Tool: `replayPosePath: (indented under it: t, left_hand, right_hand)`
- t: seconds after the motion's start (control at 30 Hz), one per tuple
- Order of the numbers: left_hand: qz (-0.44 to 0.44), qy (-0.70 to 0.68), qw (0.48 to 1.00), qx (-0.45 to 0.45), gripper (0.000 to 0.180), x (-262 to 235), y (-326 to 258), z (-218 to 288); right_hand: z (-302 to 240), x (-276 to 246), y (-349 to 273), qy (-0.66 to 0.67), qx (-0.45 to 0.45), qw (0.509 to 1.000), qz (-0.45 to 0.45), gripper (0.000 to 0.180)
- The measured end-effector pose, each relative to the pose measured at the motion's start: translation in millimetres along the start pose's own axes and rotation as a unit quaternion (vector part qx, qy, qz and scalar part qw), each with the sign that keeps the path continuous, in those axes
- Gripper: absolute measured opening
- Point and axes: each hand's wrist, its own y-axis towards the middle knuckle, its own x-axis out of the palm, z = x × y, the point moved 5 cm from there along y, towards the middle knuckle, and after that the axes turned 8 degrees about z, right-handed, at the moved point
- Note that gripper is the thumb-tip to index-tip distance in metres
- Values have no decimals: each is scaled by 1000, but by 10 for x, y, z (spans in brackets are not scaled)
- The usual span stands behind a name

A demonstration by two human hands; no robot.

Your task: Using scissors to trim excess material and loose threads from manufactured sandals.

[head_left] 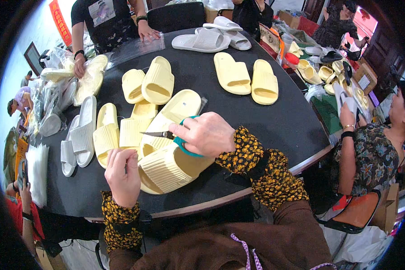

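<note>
My right hand (210,135) is closed round the teal handles of a pair of scissors (156,134), whose dark, narrow blades point left over the pale yellow slippers. A ribbed yellow slipper (168,170) lies at the table's near edge, just below that hand. Another yellow slipper (184,104) lies behind it, partly covered by the hand and scissors. To the left, my left hand (123,176) is raised beside the near slipper with thumb and fingertips pinched together. Whatever may be between those fingertips is too small to make out.
More yellow slippers (158,81) and grey slippers (83,137) lie on the dark table (292,130). At its far left, another person's hand (79,65) touches bagged slippers. A seated person (369,153) at the right holds a grey slipper. A stack of clear bags (37,173) lies at the left edge.
</note>
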Motion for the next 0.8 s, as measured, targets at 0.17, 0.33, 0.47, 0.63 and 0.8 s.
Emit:
replayPosePath:
  t: [0.17, 0.33, 0.47, 0.63, 0.8]
  left_hand:
    - [52, -33, 996, -71, 3, -215, -118, -259]
    - [115, -7, 978, -176, 8, -629, -276, -578]
    - [157, 65, 963, -209, 11, -1085, -508, -899]
    - [204, 180, 933, -236, 15, -1943, -1286, -1685]
    - [197, 401, 846, -292, 19, -2389, -2290, -2086]
  right_hand:
    - [282, 61, -109, 71, 134, 987, 52, 38]
    - [403, 99, -166, 113, 195, 970, 90, 37]
    - [418, 87, -195, 116, 216, 963, 113, 38]
    - [429, 257, -197, 134, 221, 959, 114, 35]
    - [413, 289, -259, 112, 235, 962, 78, 36]
